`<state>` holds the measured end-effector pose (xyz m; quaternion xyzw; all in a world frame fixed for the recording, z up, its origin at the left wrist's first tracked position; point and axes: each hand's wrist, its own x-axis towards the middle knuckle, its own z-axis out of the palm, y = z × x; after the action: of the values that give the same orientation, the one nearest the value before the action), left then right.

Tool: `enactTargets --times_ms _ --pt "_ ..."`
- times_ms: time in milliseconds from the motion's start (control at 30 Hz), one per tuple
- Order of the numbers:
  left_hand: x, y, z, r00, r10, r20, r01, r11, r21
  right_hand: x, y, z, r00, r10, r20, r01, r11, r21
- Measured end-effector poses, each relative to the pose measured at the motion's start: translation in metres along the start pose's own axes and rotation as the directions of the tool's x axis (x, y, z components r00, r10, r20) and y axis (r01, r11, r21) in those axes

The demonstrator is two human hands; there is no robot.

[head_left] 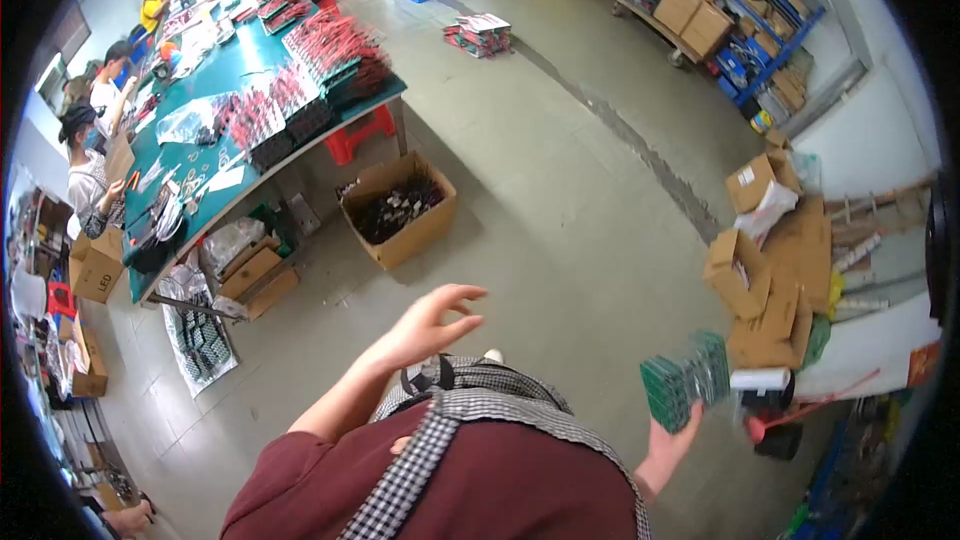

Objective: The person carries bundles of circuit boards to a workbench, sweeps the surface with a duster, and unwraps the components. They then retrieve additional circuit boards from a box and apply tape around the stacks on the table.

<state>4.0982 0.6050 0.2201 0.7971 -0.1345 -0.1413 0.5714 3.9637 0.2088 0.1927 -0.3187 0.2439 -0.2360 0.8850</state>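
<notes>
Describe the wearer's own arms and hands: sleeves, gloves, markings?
Left hand and right hand: bare, no gloves or watch visible. The left sleeve is plain maroon and short, leaving the forearm uncovered, with no visible markings. The right sleeve can't be made out.

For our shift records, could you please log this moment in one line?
left hand: open, empty | right hand: holding green bundle | open carton: on floor beside table
</notes>
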Motion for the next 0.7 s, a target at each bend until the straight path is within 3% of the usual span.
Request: enactTargets --times_ms 33,100,200,233,267,333,400,433,467,533,567,633,700 --pt "0.023 -0.001 -0.019 0.991 0.016 -0.135 -0.012 0.999 0.036 0.049 0.007 0.041 0.994 0.077 0.079 -0.077 0.997 0.0" --pt "0.061 0.01 -0.061 0.904 -0.022 -0.428 0.102 0.981 0.166 0.151 0.032 0.1 0.961 0.195 0.196 -0.162 0.972 -0.171" --pt "0.118 -0.011 -0.115 0.733 -0.003 -0.68 0.319 0.885 0.341 0.259 0.086 0.235 0.84 0.341 0.422 -0.155 0.896 -0.417" --pt "0.138 -0.025 -0.131 0.685 -0.023 -0.729 0.353 0.885 0.303 0.292 0.112 0.275 0.779 0.384 0.496 -0.169 0.89 -0.423" --pt "0.16 -0.038 -0.147 0.656 -0.002 -0.755 0.35 0.887 0.301 0.323 0.138 0.303 0.785 0.397 0.475 -0.142 0.862 -0.487" --pt "0.224 -0.057 -0.178 0.54 -0.235 -0.808 0.354 0.934 -0.035 0.37 0.183 0.376 0.713 0.459 0.53 -0.216 0.863 -0.456" --pt "0.306 -0.069 -0.216 0.592 -0.162 -0.79 0.308 0.951 0.036 0.417 0.224 0.442 0.639 0.458 0.618 -0.3 0.888 -0.348" --pt "0.352 -0.053 -0.233 0.643 -0.102 -0.759 0.285 0.952 0.114 0.439 0.238 0.471 0.634 0.469 0.615 -0.322 0.883 -0.342" --pt "0.398 -0.035 -0.245 0.682 -0.005 -0.732 0.151 0.979 0.133 0.459 0.248 0.495 0.631 0.495 0.598 -0.358 0.869 -0.342" --pt "0.484 0.001 -0.269 0.758 0.036 -0.651 0.086 0.984 0.155 0.499 0.263 0.555 0.619 0.514 0.594 -0.311 0.855 -0.416" --pt "0.526 0.013 -0.281 0.819 0.023 -0.574 0.022 0.997 0.073 0.519 0.272 0.587 0.61 0.522 0.596 -0.287 0.847 -0.448" --pt "0.606 0.011 -0.313 0.93 0.044 -0.365 -0.149 0.953 -0.265 0.555 0.3 0.647 0.607 0.445 0.658 -0.095 0.863 -0.496" --pt "0.695 -0.003 -0.344 0.956 0.018 -0.294 -0.152 0.886 -0.438 0.589 0.33 0.709 0.556 0.392 0.733 0.045 0.866 -0.497"
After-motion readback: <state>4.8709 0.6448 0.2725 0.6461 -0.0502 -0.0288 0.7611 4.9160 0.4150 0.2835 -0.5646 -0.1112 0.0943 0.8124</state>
